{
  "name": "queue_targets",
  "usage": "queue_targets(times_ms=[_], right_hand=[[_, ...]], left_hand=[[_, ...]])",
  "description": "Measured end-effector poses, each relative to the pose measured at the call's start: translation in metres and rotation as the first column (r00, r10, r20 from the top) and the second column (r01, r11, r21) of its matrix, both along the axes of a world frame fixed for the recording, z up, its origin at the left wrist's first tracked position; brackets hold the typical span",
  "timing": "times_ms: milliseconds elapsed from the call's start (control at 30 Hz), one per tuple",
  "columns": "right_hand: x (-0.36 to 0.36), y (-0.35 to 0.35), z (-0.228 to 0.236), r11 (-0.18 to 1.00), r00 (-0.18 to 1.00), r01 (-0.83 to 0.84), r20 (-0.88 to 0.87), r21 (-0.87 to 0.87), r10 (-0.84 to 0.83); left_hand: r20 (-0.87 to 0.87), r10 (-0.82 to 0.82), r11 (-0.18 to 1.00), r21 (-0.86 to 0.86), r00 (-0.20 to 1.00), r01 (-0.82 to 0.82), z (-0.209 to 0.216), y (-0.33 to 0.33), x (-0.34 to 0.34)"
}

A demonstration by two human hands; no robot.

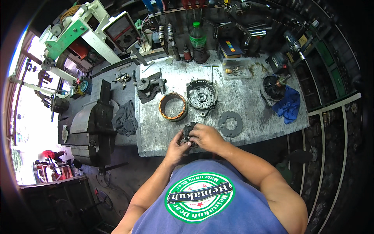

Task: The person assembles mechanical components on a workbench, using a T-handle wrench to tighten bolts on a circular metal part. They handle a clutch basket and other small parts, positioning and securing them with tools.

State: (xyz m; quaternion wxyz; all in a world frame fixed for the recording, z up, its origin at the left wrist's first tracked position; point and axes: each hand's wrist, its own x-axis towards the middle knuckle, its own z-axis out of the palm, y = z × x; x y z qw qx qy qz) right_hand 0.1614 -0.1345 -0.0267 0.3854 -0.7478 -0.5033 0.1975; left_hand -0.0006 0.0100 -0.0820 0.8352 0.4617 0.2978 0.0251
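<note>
Near the bench's front edge, my left hand (177, 149) and my right hand (207, 137) are closed around a small black part (189, 128). Its shape looks like an alternator's regulator or brush holder, but fingers cover much of it. Just beyond my hands lies a stator ring (161, 107) with copper windings. To its right rests an open, round alternator housing (201, 96) with its inside facing up. A flat dark grey disc with a cut-out centre (224, 125) lies to the right of my right hand.
At right, a blue cloth (289, 106) lies against another alternator section (269, 91). A metal pump-like unit (145, 84) sits back left. Behind stand a green-capped bottle (198, 39) and a clear plastic box (235, 72). A large vise (87, 124) and dark rag (125, 119) are left.
</note>
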Motion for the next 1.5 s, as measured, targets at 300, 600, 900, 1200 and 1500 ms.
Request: queue_targets(times_ms=[300, 600, 900, 1200, 1500], right_hand=[[0.087, -0.112, -0.023, 0.604, 0.710, 0.704, 0.356, -0.373, -0.607], [0.063, -0.081, -0.028, 0.776, 0.810, 0.573, 0.039, -0.264, -0.585], [0.000, -0.010, -0.039, 0.863, 0.866, 0.491, -0.042, -0.117, -0.498], [0.007, -0.009, -0.041, 0.886, 0.892, 0.450, -0.003, -0.113, -0.453], [0.008, -0.010, -0.039, 0.883, 0.884, 0.465, -0.022, -0.071, -0.467]], left_hand=[[-0.202, -0.014, 0.998, 0.062, 0.979, 0.027, 0.008, 0.008, 0.005], [-0.271, 0.080, 0.983, 0.179, 0.959, -0.032, -0.010, 0.021, 0.006], [-0.290, 0.057, 0.998, 0.027, 0.955, -0.052, -0.012, 0.025, -0.003], [-0.299, -0.036, 0.999, 0.027, 0.953, 0.046, -0.013, 0.024, -0.004], [-0.243, -0.057, 0.998, -0.010, 0.968, 0.056, -0.024, 0.028, -0.006]])
